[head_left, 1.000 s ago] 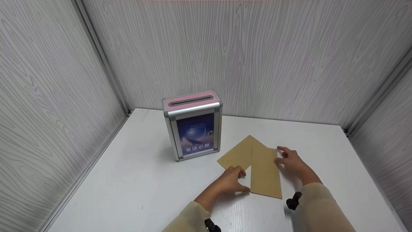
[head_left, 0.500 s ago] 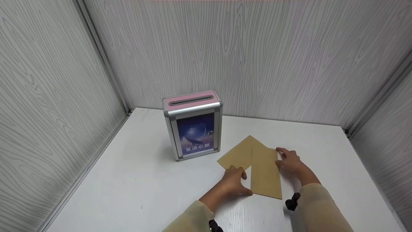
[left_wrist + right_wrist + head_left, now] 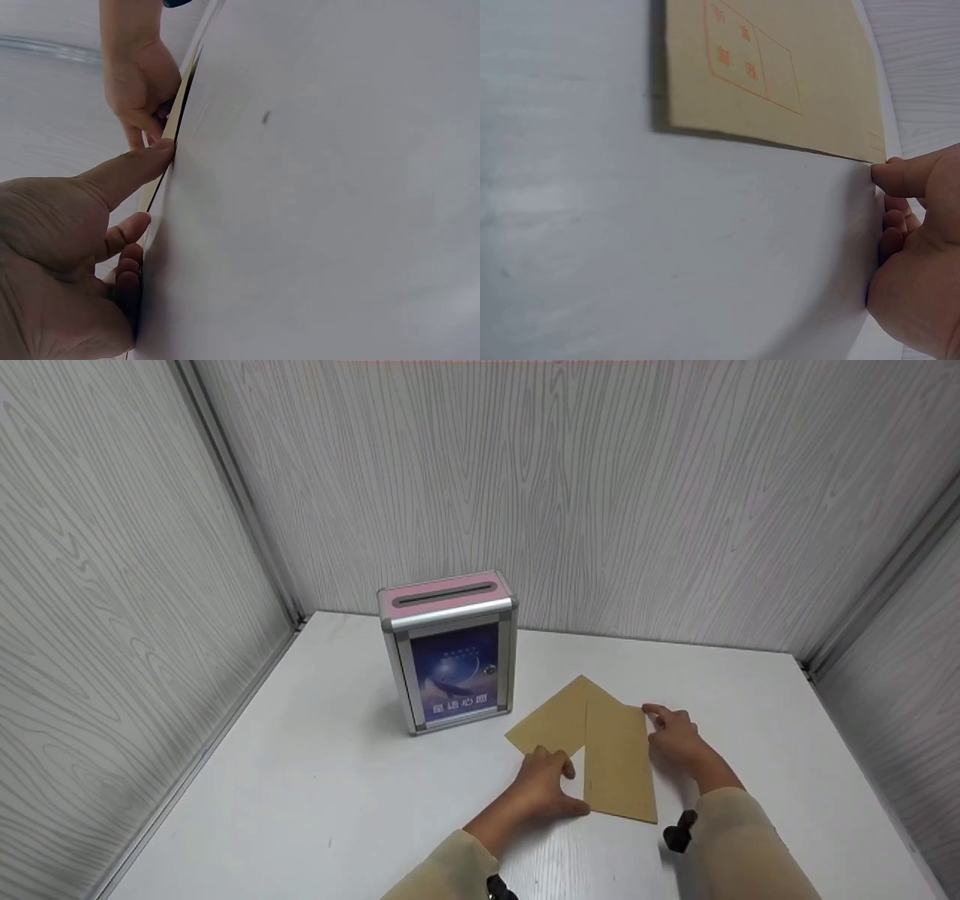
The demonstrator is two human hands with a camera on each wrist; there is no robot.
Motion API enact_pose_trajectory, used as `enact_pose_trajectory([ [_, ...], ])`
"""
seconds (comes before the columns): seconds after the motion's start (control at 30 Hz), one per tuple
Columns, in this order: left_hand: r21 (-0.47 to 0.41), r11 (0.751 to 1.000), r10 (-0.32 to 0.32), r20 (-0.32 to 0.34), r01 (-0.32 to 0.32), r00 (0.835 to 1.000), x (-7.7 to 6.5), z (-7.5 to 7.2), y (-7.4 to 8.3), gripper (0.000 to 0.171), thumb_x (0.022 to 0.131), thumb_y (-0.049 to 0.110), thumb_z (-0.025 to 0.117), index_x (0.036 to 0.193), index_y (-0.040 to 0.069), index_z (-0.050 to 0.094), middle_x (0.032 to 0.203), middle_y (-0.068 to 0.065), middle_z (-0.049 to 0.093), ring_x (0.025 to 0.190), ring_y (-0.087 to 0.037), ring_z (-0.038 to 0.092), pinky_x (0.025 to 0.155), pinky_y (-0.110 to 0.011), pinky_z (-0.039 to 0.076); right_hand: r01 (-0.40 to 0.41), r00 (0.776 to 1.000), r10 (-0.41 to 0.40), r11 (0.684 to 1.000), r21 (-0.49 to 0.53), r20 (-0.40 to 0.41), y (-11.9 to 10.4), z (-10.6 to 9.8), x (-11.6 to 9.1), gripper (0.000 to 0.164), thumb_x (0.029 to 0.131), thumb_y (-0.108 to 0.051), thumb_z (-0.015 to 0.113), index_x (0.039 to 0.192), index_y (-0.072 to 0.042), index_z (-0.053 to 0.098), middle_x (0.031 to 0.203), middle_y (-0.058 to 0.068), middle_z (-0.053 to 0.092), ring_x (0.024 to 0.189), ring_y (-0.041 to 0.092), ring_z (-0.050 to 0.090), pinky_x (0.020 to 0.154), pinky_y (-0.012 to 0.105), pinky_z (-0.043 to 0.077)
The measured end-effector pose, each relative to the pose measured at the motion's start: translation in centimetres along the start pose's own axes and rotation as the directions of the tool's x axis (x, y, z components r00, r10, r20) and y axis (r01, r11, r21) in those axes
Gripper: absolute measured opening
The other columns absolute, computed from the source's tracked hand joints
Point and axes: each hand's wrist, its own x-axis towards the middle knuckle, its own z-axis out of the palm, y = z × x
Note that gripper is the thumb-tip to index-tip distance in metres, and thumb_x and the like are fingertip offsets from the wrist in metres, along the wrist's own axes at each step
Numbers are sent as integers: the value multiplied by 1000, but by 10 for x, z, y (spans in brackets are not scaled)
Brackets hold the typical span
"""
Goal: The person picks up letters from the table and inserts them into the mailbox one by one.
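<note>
A brown paper envelope (image 3: 619,765) lies lengthwise on the white table, overlapping a second brown envelope (image 3: 551,720) set at an angle beneath it. My left hand (image 3: 541,789) rests at the upper envelope's near left corner, thumb tip touching the corner, the other fingers bent by the lower envelope. My right hand (image 3: 676,739) is at the far right edge, thumb and forefinger tips against it. In the right wrist view, the envelope (image 3: 772,75) shows orange printed boxes and my right thumb meets its edge. The left wrist view shows the envelope (image 3: 174,120) edge-on.
An upright silver-framed box (image 3: 450,660) with a pink slotted top stands left of the envelopes. Its front panel is dark blue, with a keyhole lock. Pale wood-grain walls (image 3: 600,495) enclose the white table (image 3: 315,780) at the back and sides.
My left hand has shifted slightly right, its thumb closer in on the envelope's corner. My right fingers have moved a little along the right edge. Envelopes and box look unmoved.
</note>
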Motion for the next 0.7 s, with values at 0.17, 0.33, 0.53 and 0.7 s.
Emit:
enact_pose_trajectory([
  [0.17,-11,1000,-2,0,2,1000,-1,0,0,52,79,34,99,112,11,66,108,0,48,100,-15,43,88,-29,48,5,1000,-5,1000,-9,3,-1,0,-1,71,99,-8,48,169,-12,33,164,35,24,153,58,22,126,73,27],
  [0.33,-23,1000,14,8,-14,1000,-1,1,-1,50,80,33,97,112,11,65,108,1,46,107,-17,43,92,-30,48,21,999,-22,1000,16,38,-1,-1,-5,68,108,-26,56,169,-13,30,166,33,21,154,56,18,124,76,25],
  [0.53,-11,1000,30,-6,-30,1000,1,2,-2,49,78,32,98,109,10,66,106,1,47,106,-18,44,91,-29,47,14,1000,-14,1000,8,9,-1,0,-6,68,106,-25,65,165,-11,36,164,34,24,152,57,20,121,71,30],
  [0.7,-5,999,33,-24,-33,999,1,2,-2,49,76,31,98,108,11,66,106,0,49,105,-19,45,89,-29,46,12,1000,-12,1000,19,-8,-2,1,-3,65,103,-21,67,161,-8,40,162,34,27,152,55,21,122,69,29],
])
